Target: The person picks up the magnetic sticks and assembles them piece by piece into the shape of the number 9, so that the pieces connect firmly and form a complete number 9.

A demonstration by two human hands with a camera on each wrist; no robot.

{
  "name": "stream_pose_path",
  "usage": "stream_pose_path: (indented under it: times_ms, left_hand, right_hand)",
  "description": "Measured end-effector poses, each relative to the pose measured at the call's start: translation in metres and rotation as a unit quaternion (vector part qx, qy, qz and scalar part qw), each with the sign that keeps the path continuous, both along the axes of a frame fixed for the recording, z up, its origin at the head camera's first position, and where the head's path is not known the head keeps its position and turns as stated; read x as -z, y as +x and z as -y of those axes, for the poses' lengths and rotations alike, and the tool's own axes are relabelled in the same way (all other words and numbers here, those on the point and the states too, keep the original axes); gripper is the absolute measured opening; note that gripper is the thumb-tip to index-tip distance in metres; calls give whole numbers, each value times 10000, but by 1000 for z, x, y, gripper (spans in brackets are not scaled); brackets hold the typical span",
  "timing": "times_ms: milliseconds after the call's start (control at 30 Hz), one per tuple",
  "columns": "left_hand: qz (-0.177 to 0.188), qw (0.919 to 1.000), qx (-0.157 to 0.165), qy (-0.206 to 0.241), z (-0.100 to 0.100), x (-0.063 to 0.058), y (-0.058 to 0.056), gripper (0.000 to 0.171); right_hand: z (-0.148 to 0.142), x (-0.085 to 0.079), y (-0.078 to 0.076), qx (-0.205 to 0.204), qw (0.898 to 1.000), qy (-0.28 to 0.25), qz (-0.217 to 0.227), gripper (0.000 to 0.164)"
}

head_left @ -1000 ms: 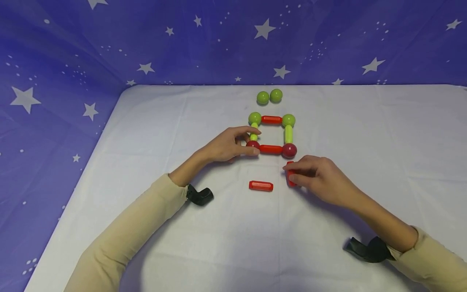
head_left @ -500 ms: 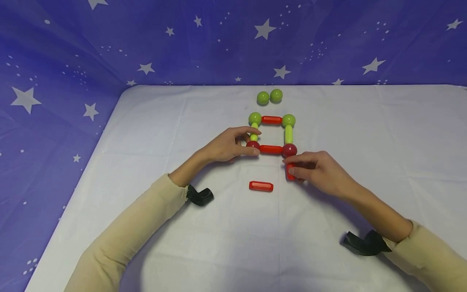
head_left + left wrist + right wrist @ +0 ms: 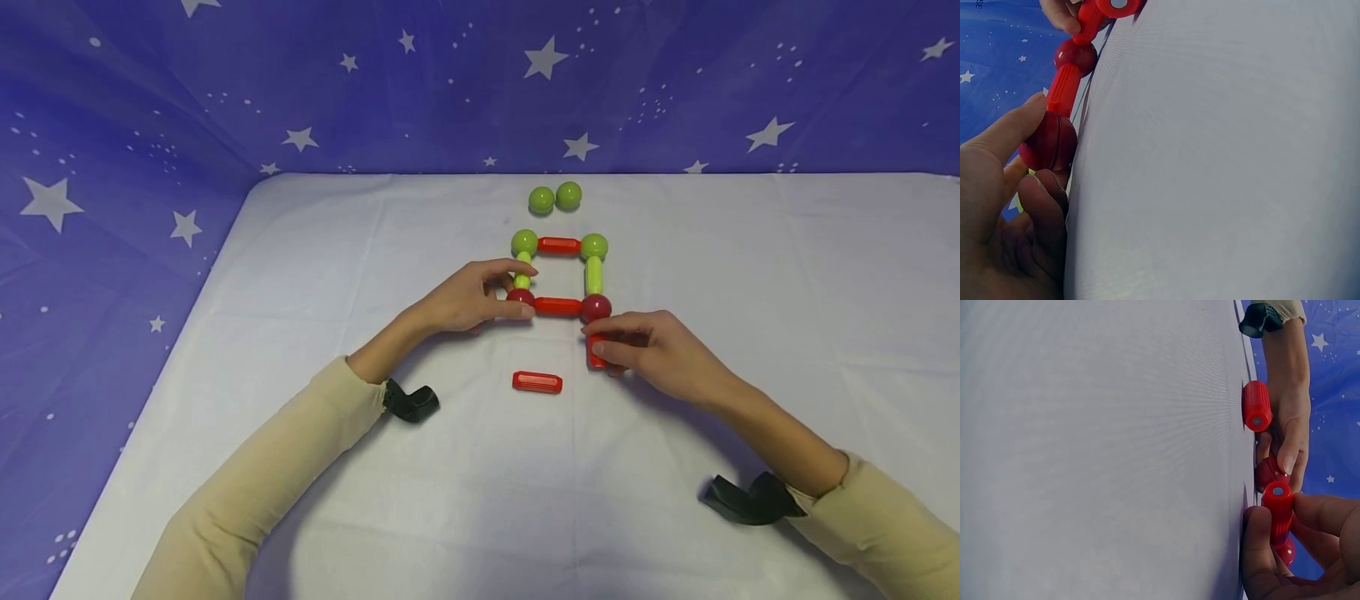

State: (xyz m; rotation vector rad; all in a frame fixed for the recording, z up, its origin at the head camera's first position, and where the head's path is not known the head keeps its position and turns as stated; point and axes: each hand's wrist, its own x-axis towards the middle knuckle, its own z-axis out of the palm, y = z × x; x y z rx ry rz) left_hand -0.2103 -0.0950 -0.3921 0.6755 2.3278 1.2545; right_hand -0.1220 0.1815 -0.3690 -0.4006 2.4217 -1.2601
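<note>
Spare red stick point(image 3: 537, 382) nearest, loose between hands. Right hand point(image 3: 660, 354) pinching held red stick point(image 3: 596, 353), far end against right red ball point(image 3: 596, 308). Left hand point(image 3: 476, 298) gripping left red ball point(image 3: 521, 297). Loose green balls point(image 3: 542, 199) beyond hands. Step seems stick-to-ball joining; next move likely calls for careful release, left hand steadying.

My right hand point(image 3: 656, 354) pinches a ridged glossy red rod point(image 3: 594, 360), its far end against the shiny dark-red ball point(image 3: 596, 308) at the near right corner of a square frame point(image 3: 593, 275). A second red rod point(image 3: 558, 307) links that ball to the seamed dark-red ball point(image 3: 1050, 142) my left hand point(image 3: 480, 298) holds.
</note>
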Motion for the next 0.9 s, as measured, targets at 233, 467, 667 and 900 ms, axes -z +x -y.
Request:
stream_pose_path:
  times_ms: [233,467,667,900]
  left_hand:
    - [117,9998,55,140,0,-1,2,54]
    - [20,9999,55,117,1,-3,2,54]
    - [10,10000,21,80,1,-2,1,54]
    - [-17,10000,0,22,0,-2,1,53]
  right_hand:
    - [-1,0,2,-61,9999,57,-71,31]
    - [0,-1,1,-118,9997,112,-159,32]
    - [1,-2,1,-104,9996,205,-170,32]
    - [2,0,1,-79,9996,210,-188,31]
